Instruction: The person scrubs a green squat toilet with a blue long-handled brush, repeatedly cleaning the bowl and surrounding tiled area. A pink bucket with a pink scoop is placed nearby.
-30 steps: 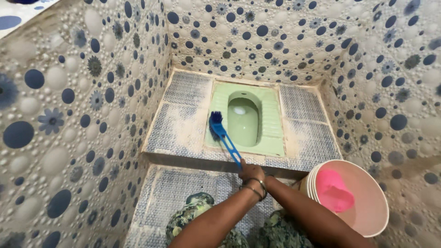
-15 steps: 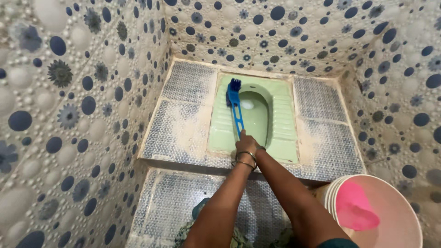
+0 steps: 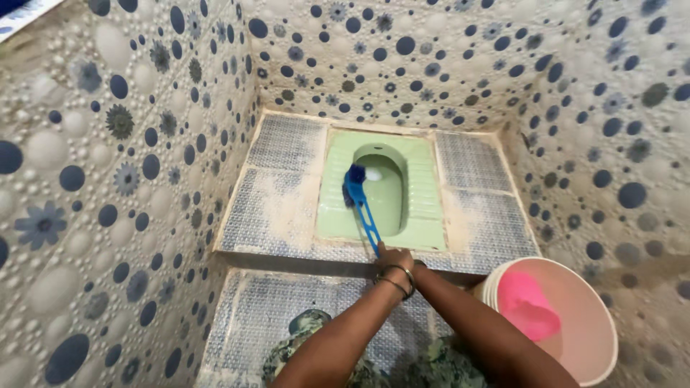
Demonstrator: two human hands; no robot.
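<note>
A blue long-handled brush (image 3: 365,215) lies slanted over the left side of a pale green squat toilet pan (image 3: 420,208), its bristle head at the bowl's left rim. My left hand (image 3: 393,259), with bangles on the wrist, is shut on the near end of the handle at the pan's front edge. My right hand (image 3: 420,268) comes in from the lower right and meets the left hand at the same spot. It is mostly hidden behind the left hand, so its grip cannot be made out.
The pan sits in a raised platform of grey patterned tiles (image 3: 277,208), dusted with pale powder. A pinkish bucket (image 3: 600,316) holding a bright pink mug (image 3: 528,305) stands at the lower right. Dotted tiled walls (image 3: 122,179) close in on three sides.
The brush has been pulled back toward me, its head sliding from the pan's far left corner to the bowl's left rim. My hands drew back to the platform's front edge.
</note>
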